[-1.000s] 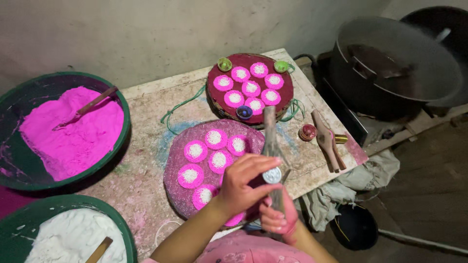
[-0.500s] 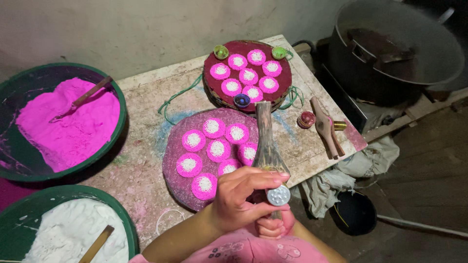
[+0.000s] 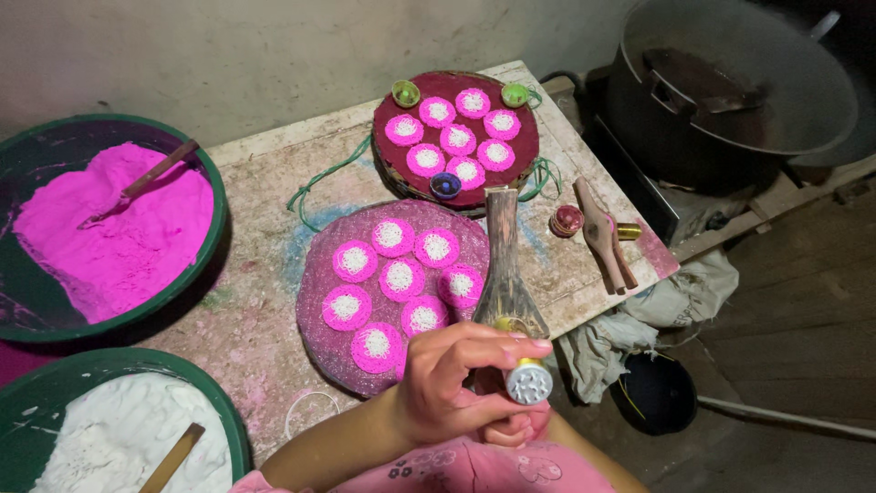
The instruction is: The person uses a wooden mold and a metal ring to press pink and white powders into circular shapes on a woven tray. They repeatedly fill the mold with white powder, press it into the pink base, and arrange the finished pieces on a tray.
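Closest in, the left hand [image 3: 456, 388] has its grip clamped around the brass barrel of a wooden press [image 3: 504, 274], thumb and fingers wrapped tight. The pink-stained right hand [image 3: 513, 431] is tucked beneath it, mostly hidden, so I cannot tell whether its grip is closed or only propping the barrel. A second ago the left hand lay low over the near mat [image 3: 465, 228] and covered part of it. Now both hands have drawn back towards the body, the press is lifted off the mat with its handle pointing away, and its perforated disc [image 3: 529, 383] faces up with nothing coming out. The mat is left in full view, with its pink-and-white noodle rounds [image 3: 401, 278] lying apart from each other. To the left on the desk [image 3: 265, 183] sit a basin of white flour [image 3: 235, 422] and, beyond it, a basin of pink flour [image 3: 217, 219], each with a wooden stick in it. Farther off lies a second mat [image 3: 527, 164] with more rounds, and a spare wooden press [image 3: 602, 233] rests to its right. A large dark pan [image 3: 730, 82] stands past the desk's edge.
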